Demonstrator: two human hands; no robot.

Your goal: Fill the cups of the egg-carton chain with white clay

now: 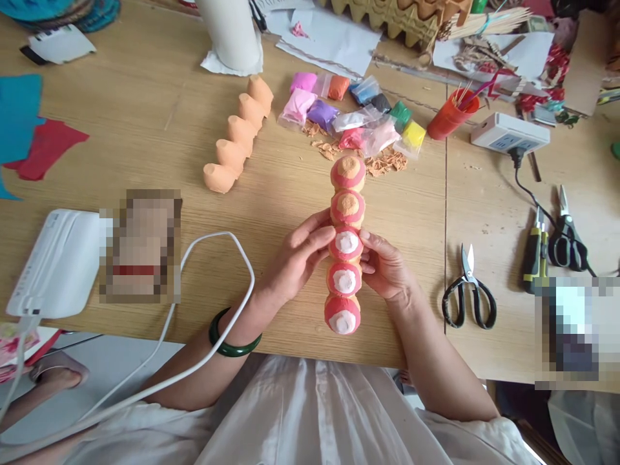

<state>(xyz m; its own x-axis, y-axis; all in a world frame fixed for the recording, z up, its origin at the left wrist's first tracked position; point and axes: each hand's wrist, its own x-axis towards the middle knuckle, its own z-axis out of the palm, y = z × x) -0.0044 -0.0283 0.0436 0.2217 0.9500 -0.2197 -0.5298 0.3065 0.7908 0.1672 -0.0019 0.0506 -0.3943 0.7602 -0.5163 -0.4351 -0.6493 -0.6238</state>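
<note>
Between my two hands is an egg-carton strip [347, 242] covered in orange and pinkish-red clay. Its three nearer cups have white centres, while the two farther ones show orange tops. My left hand [303, 252] grips the strip's left side near the middle cup, thumb on the edge. On the opposite side, my right hand [386, 261] is closed on it at about the same height. A second strip, plain orange [239, 132], rests on the table farther off to the left. Bags of coloured clay [358, 123] lie beyond the held strip, with orange scraps [387, 161] beside them.
To the right lie black-handled scissors [469, 290], another pair of scissors [566, 236] and a yellow-black cutter [534, 255]. A red cup of sticks [453, 115] and a power strip [510, 134] stand behind. At left, a white device [55, 261] trails a white cable [198, 349] over my left forearm.
</note>
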